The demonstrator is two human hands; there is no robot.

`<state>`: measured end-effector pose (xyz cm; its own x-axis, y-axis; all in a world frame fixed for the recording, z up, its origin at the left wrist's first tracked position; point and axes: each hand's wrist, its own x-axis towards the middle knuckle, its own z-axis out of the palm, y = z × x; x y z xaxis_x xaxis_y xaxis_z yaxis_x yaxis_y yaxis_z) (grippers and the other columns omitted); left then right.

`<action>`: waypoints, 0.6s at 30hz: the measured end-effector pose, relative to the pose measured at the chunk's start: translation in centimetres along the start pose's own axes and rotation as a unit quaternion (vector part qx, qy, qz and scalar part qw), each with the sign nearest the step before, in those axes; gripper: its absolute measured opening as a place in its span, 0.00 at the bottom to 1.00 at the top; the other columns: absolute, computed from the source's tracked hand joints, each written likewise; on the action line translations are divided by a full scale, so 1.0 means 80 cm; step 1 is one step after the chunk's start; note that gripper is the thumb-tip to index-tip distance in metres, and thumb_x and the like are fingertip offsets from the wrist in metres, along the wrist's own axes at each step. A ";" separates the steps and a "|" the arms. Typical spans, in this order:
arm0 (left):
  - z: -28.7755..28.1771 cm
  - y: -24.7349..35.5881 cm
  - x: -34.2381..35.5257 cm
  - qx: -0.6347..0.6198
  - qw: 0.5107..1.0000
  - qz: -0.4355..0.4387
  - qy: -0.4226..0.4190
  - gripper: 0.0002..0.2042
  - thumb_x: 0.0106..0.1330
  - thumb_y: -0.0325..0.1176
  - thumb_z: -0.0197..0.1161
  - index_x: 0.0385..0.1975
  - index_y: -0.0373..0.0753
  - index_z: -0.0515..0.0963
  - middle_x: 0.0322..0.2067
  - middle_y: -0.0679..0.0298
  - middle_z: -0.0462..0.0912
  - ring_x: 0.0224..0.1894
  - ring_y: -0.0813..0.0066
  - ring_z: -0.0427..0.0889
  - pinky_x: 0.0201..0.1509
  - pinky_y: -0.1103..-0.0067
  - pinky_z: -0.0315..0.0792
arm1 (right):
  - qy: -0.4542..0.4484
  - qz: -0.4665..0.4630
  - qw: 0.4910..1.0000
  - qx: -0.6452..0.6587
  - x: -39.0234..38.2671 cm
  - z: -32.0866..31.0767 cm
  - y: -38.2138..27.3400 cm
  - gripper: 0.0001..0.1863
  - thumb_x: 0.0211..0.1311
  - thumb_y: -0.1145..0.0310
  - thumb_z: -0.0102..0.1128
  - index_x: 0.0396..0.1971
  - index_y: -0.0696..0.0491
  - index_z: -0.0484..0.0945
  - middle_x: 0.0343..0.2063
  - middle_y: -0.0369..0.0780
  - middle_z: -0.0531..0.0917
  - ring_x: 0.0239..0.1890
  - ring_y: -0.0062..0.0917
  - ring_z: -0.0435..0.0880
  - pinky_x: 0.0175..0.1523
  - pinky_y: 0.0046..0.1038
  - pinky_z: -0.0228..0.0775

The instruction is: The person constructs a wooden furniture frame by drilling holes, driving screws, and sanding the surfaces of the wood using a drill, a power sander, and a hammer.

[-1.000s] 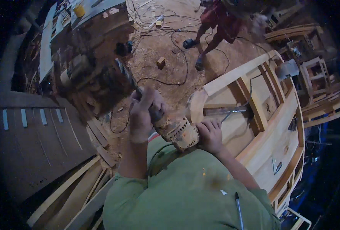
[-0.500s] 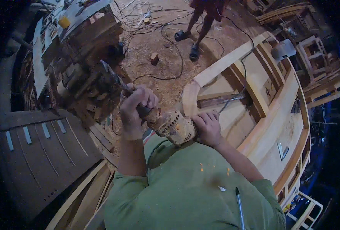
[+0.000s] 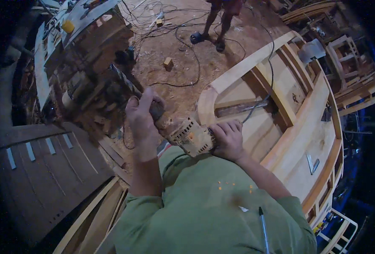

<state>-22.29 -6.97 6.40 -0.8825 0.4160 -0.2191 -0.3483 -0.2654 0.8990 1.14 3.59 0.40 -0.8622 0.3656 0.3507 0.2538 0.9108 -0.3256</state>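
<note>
A dusty beige power drill [image 3: 190,136] with vent slots sits across the front of my green shirt, its nose toward the upper left. A long, thin dark bit [image 3: 126,80] sticks out from its front end. My left hand [image 3: 143,116] is wrapped round the dark front collar, with the thumb side raised; some of its fingers are hidden. At the rear end my right hand [image 3: 229,137] grips the drill, and its palm side cannot be seen.
A large curved wooden frame [image 3: 291,122] stands at right, with a metal square [image 3: 311,164] and a white container [image 3: 311,51] on it. A dark panel [image 3: 48,173] lies left. Cables and a wood block [image 3: 168,62] lie on the dusty floor. Another person's legs [image 3: 219,25] show at far centre.
My left hand has loosened and shifted its hold at the drill's front, its thumb now raised. The drill has moved slightly up and left. The other person's feet have shifted.
</note>
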 end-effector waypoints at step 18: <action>-0.053 0.177 -0.019 -0.283 0.854 -0.094 -0.426 0.08 0.70 0.37 0.53 0.37 0.40 0.67 0.29 0.62 0.71 0.33 0.66 0.70 0.43 0.72 0.72 | 0.133 -0.142 0.975 -0.104 0.102 -0.235 -0.085 0.12 0.43 0.64 0.60 0.32 0.42 0.81 0.30 0.34 0.79 0.31 0.25 0.76 0.47 0.34 0.67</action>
<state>-27.22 -15.08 17.86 -0.3268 0.9160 0.2328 -0.7689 -0.4009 0.4981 0.65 4.02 21.99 -0.7730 0.1046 0.6257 0.1285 0.9917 -0.0070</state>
